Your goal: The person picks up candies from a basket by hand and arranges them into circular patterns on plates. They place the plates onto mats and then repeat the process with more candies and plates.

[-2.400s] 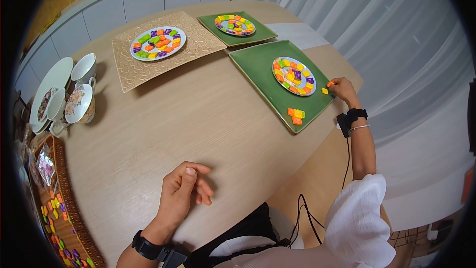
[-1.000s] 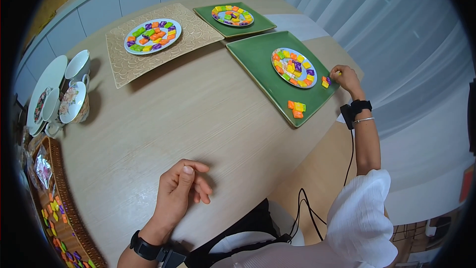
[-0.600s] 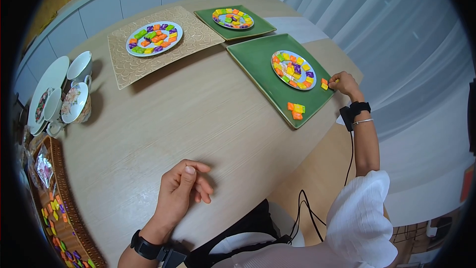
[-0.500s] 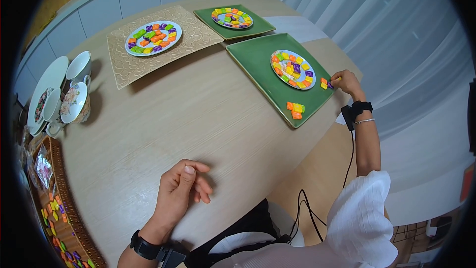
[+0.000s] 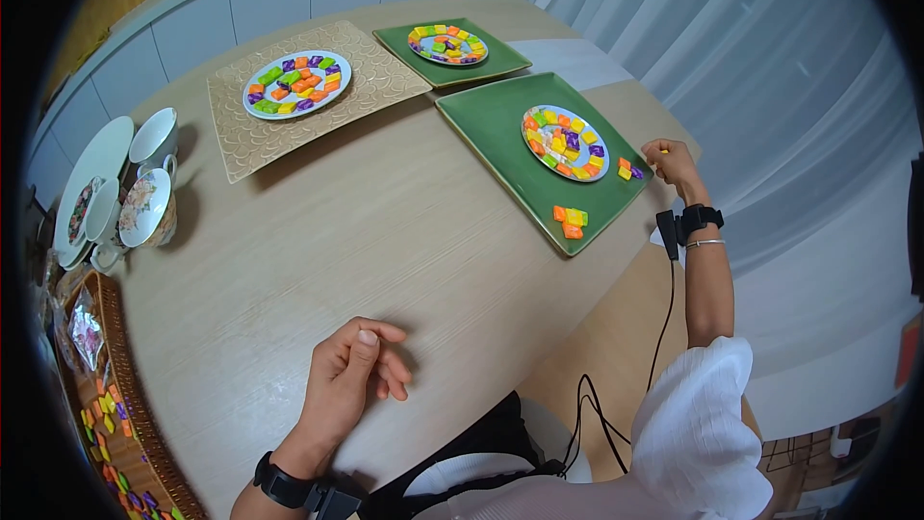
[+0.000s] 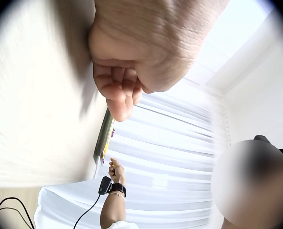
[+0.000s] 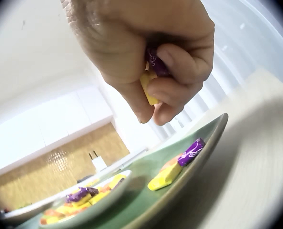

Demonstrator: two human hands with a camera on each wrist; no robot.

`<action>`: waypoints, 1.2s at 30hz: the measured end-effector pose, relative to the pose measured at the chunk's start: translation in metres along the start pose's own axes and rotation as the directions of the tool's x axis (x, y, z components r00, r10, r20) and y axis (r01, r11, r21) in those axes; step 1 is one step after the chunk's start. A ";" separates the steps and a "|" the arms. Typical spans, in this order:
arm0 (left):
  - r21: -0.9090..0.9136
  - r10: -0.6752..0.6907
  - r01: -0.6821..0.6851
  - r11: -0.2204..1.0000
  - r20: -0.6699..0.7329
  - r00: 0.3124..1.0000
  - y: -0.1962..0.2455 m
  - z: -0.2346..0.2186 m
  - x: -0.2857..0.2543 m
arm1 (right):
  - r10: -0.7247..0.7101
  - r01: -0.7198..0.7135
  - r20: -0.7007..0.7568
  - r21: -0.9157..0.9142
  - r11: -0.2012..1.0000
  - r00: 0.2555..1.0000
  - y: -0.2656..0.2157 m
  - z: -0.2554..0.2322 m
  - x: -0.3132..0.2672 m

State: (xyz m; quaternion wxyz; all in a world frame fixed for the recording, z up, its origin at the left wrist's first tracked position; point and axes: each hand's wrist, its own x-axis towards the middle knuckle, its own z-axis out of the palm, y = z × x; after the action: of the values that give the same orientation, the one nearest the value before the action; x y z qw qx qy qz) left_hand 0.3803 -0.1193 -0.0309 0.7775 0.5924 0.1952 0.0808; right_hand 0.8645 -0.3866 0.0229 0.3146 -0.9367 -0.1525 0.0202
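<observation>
My right hand [image 5: 672, 162] is just past the right corner of the nearer green square plate [image 5: 496, 125]. Its fingers curl round a yellow wrapped candy [image 7: 148, 87] and a purple wrapped candy [image 7: 156, 63], both seen in the right wrist view. Below it on the plate's edge lie an orange candy, a yellow candy [image 7: 164, 180] and a purple candy [image 7: 191, 152], side by side. A small white plate [image 5: 606, 156] ringed with candies sits on the green plate. My left hand [image 5: 351, 366] rests near the table's front edge, fingers loosely bent, holding nothing.
A small candy pile [image 5: 571, 221] lies on the green plate's front corner. Farther back stand a beige square plate [image 5: 380, 87] and another green plate [image 5: 510, 58], each bearing a candy plate. Floral teacups [image 5: 149, 202] and a wicker basket [image 5: 125, 366] of candies line the left.
An orange candy and then a purple one were set beside the yellow candy on the plate's right corner. My right hand has since drawn slightly away. The left hand stayed put.
</observation>
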 end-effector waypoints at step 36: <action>-0.044 0.003 -0.004 0.999 -0.027 1.000 0.000 -0.003 0.003 | -0.138 -0.114 0.254 0.770 0.628 0.957 -0.030 0.014 -0.036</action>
State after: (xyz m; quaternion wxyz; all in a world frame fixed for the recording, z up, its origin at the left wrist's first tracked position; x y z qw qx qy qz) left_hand 0.3819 -0.1155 -0.0326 0.7875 0.5742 0.2029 0.0944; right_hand 0.8201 -0.3672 0.0275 0.6618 -0.6943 -0.1794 0.2184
